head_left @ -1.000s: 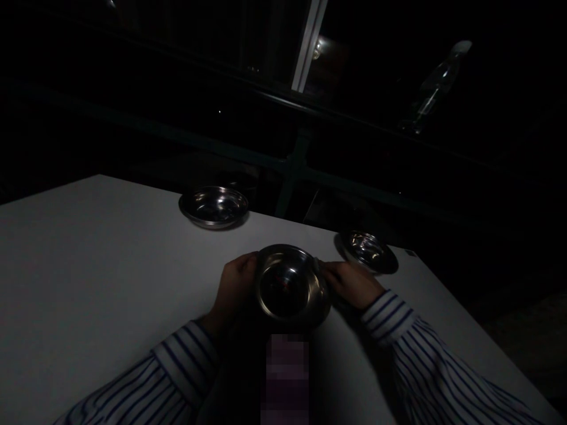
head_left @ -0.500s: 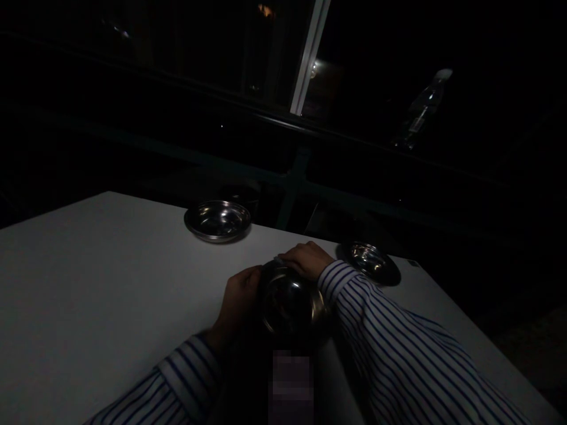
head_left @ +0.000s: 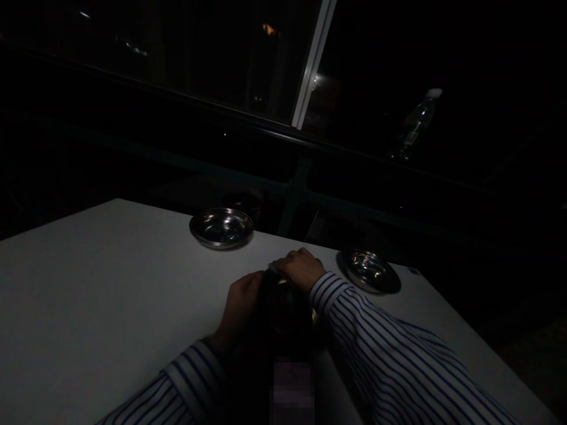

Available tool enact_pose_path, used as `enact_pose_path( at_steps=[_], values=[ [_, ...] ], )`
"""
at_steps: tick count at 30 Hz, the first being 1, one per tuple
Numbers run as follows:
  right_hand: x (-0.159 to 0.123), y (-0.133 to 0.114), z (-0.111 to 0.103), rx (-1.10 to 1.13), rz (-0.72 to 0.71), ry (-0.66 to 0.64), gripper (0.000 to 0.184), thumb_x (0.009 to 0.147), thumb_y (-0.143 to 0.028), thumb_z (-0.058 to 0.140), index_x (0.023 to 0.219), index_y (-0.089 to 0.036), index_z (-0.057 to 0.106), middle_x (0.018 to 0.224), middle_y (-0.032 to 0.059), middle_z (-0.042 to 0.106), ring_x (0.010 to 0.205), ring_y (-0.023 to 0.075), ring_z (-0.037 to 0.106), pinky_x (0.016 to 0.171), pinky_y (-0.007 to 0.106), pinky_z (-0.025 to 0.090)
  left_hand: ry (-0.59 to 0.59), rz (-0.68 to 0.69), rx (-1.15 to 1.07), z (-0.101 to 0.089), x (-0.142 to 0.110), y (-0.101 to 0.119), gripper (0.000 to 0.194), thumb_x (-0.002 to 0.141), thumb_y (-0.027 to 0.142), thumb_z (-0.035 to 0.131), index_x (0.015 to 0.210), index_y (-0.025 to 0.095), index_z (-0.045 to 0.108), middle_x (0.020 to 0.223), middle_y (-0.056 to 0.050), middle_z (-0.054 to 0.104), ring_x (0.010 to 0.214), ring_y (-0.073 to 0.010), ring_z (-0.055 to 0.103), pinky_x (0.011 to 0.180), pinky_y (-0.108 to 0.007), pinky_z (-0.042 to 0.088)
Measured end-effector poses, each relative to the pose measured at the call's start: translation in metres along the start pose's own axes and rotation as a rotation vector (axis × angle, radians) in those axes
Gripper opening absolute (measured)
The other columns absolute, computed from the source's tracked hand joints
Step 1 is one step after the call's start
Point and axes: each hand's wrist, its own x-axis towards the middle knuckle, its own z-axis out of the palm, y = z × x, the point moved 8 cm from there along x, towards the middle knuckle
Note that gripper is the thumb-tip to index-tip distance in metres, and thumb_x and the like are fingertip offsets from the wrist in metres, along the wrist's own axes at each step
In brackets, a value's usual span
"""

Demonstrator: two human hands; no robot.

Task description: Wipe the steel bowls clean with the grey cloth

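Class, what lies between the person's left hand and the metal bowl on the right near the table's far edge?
In the head view: a dark, shadowed bowl, then the right hand and striped cuff, then a strip of white tabletop.

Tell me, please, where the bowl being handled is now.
The handled bowl is at lower centre of the head view, with the left hand at its left side and the right hand at its far rim.
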Motion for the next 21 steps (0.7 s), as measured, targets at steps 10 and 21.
enact_pose_path(
  at_steps=[10,21],
  values=[
    [-0.007,-0.011,0.002,-0.112,0.032,0.015,0.03,0.091,-0.015,0.04,0.116,-0.017,0.056,0.11,0.0091,0.065,0.096,0.0233,0.057,0.077,0.037,0.038,0.054,-0.132,-0.111,-0.001,-0.006,0.003,0.045,0.076,0.053,0.05,0.076,0.012,0.069,0.076,-0.008,0.073,0.073,-0.0226,0.065,0.069,-0.032,0.048],
    [0.001,-0.034,-0.006,-0.115,0.03,0.051,0.029,0.091,-0.017,0.037,0.112,-0.015,0.057,0.108,0.0096,0.065,0.096,0.0249,0.057,0.079,0.039,0.04,0.101,-0.09,0.012,-0.01,-0.002,0.001,0.057,0.078,0.06,0.039,0.077,0.013,0.071,0.077,-0.01,0.073,0.073,-0.0242,0.065,0.07,-0.033,0.046]
  ],
)
